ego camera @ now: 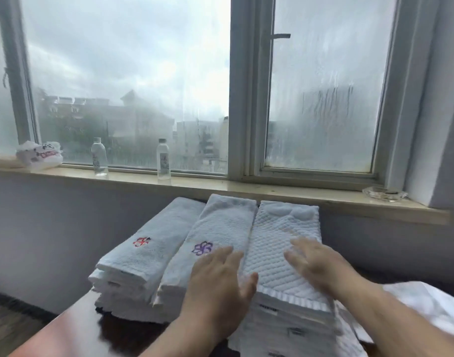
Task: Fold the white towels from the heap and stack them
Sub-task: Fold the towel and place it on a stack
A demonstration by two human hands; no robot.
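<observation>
Fogged window (128, 99) up back, dark table (74, 328) below. Three towel stacks (220, 228) sit side by side on it, loose heap (426, 302) far right. Left hand (218, 287) flat against the waffle stack (280, 243), right hand (316, 264) flat on top, fingers straight, gripping nothing. Two bottles (163, 158) on the sill (272, 191).

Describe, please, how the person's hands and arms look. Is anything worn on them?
The left hand and the right hand are bare: no glove, ring or watch shows. The forearms are bare too, with no sleeve or bracelet as far as the picture's edge. The right hand is slightly blurred.
</observation>
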